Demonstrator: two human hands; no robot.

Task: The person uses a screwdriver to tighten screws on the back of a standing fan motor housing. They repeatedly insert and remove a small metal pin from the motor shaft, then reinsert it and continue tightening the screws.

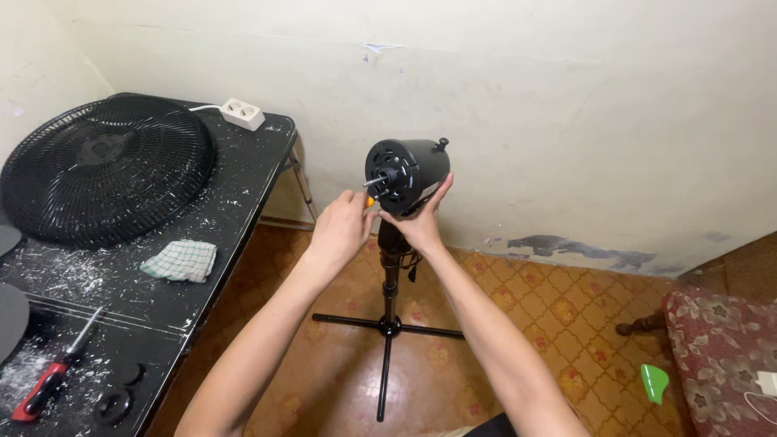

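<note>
A black fan motor housing (409,168) sits on top of a black stand (389,324) in the middle of the view, its shaft pointing left. My right hand (422,220) cups the housing from below and from the right. My left hand (341,228) is at the front of the motor, fingers pinched on a small orange-tipped tool (371,201) beside the shaft. What the tool's tip touches is hidden by my fingers.
A black table (235,210) stands at the left with a black fan grille (105,168), a checked cloth (180,260), a red-handled screwdriver (50,379), black rings (113,402) and a white power strip (243,113). A floral cushion (720,356) and a green fan blade (654,382) lie at right.
</note>
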